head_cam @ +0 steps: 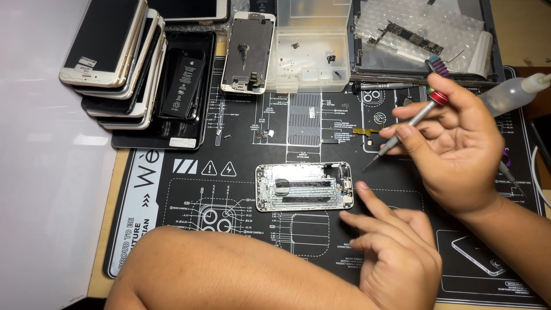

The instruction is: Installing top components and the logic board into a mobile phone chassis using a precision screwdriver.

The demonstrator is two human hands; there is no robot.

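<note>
While the right hand (459,143) grips the screwdriver (410,123), the empty left hand (396,252) should steady the phone housing (303,186), tip kept vertical

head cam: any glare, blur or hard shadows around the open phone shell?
Head view: sharp overall, no motion blur on the right hand or its screwdriver; bright specular glints on the open phone shell; white surface at left nearly blown out; soft shadow under the left hand.
</note>
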